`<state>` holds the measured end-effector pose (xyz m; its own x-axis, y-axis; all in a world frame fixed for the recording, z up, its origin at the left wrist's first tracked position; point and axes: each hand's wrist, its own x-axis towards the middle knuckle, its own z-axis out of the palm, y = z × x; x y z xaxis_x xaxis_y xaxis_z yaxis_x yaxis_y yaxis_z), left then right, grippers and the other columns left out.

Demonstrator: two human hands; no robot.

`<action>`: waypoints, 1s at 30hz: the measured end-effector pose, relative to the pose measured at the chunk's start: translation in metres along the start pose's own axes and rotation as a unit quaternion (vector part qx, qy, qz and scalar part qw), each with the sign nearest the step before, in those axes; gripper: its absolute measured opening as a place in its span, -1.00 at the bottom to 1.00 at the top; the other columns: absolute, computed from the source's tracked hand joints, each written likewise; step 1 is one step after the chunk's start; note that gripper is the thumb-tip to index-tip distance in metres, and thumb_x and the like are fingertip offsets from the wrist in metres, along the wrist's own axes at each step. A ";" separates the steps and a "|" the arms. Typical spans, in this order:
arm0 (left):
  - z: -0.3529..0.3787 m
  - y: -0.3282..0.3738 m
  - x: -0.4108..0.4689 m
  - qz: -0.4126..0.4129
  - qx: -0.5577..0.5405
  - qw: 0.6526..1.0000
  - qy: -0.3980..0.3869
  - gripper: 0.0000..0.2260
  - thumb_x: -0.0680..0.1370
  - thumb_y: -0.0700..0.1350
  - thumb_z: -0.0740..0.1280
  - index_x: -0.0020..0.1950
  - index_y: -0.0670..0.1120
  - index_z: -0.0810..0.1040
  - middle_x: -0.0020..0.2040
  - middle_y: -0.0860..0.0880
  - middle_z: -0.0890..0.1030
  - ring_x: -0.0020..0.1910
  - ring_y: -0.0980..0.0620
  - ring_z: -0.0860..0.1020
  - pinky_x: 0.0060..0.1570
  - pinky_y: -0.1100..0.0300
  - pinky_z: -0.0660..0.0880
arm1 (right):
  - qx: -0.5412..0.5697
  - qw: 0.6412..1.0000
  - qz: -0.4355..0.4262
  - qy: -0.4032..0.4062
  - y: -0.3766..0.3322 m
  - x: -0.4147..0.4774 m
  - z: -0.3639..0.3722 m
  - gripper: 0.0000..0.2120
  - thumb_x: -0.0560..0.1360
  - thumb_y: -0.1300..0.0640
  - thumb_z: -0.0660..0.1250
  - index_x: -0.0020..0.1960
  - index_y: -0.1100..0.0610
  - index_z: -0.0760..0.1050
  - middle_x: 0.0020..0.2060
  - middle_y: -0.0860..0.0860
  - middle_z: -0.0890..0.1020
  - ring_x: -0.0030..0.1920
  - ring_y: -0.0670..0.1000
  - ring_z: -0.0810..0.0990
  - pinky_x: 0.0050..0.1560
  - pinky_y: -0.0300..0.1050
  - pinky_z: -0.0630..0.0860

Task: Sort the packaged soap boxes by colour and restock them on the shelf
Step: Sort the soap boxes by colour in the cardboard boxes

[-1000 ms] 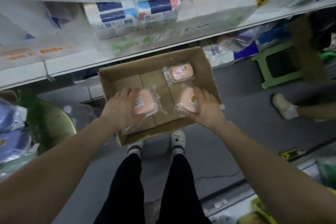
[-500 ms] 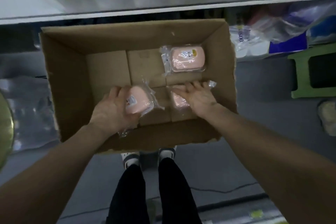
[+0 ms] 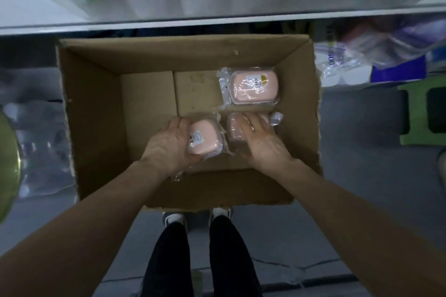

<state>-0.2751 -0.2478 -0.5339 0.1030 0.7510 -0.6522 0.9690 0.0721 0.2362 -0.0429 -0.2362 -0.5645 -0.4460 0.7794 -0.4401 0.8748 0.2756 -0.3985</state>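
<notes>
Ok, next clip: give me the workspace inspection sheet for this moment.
Surface: open brown cardboard box on the grey floor.
Job's things: three pink soap boxes in clear plastic wrap inside; far soap box lies untouched, back right.
Clutter: nothing seen.
Hands: left hand grips near-left soap box; right hand rests flat on near-right soap box.
Cables: thin dark line, likely a cable, on the floor.
Surroundings: white shelf edge above, green plastic stool right, plastic-wrapped goods under the shelf.

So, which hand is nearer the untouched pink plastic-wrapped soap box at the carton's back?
Right. The right hand lies in front of that pink soap box; the left hand grips another pack farther left.
</notes>
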 end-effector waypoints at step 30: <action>-0.007 0.069 0.103 0.199 0.263 0.944 -0.001 -0.37 0.60 -0.20 0.13 0.59 -0.03 -0.12 0.58 -0.02 -0.24 0.56 -0.06 -0.16 0.51 0.05 -0.07 | -0.239 0.966 0.101 -0.006 0.041 0.004 0.022 -0.51 0.47 0.20 0.31 0.38 0.21 0.32 0.29 0.20 0.45 0.25 0.20 0.46 0.20 0.00 0.46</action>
<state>-0.1991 -0.1610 -0.5801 0.4829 0.6490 -0.5879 0.8305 -0.5522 0.0726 -0.0132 -0.2340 -0.6006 -0.2575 0.8386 -0.4800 0.9303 0.3495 0.1114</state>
